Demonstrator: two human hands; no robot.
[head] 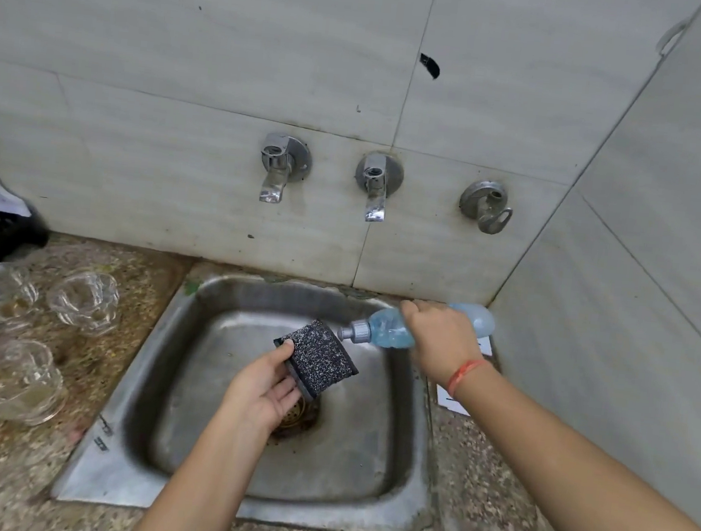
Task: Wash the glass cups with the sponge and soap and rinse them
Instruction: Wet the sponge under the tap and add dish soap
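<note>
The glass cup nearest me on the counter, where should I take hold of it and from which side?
Probably round the wall of that glass cup, just under its rim, fingers wrapping from the sink side. It stands upright with its mouth open, and that side is free, while the other cups stand beyond it.

Both forearms reach forward. Left hand palm-up, thumb pinching against fingers. Right hand knuckles-up, fingers wrapped in a grip.

Left of the sink the glass cups are blurred. Over the sink the sponge hides part of the drain, and the right hand hides the middle of the soap bottle.
</note>
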